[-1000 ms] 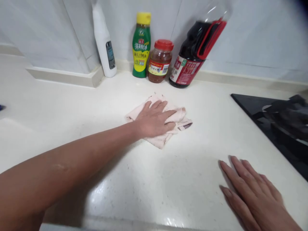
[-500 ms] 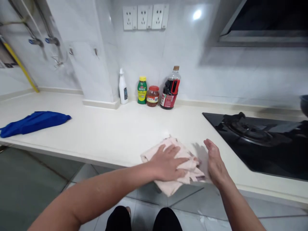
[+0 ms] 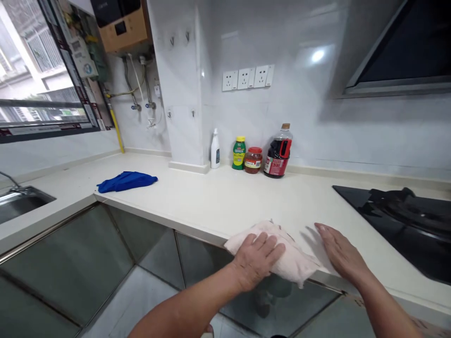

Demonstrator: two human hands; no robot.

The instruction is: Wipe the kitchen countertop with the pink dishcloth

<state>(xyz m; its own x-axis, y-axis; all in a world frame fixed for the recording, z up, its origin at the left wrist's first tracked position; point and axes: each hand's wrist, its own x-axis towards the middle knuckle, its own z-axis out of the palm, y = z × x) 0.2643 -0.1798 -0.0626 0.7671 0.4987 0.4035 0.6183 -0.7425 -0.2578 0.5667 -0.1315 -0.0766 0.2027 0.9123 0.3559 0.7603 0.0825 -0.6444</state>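
My left hand (image 3: 259,258) lies flat on a pale pink cloth (image 3: 292,260), palm down with its fingers a little apart. The cloth is bunched at the counter's front edge, and part of it hangs over. To its right, my right hand (image 3: 340,251) hovers close above the countertop, fingers stretched out and holding nothing. It is apart from the cloth, between it and the black gas stove (image 3: 391,230).
Along the wall stand a white spray bottle (image 3: 215,150), a green bottle (image 3: 238,154), a red-lidded jar (image 3: 253,161) and a large dark sauce bottle (image 3: 278,152). A blue cloth (image 3: 127,181) lies on the counter (image 3: 197,199) near the corner. The sink (image 3: 23,204) is far left.
The view has swung left and up, bringing the window, water heater and sink into sight. My left hand stays on the pink cloth, whose folds have shifted. My right hand has tilted flatter.
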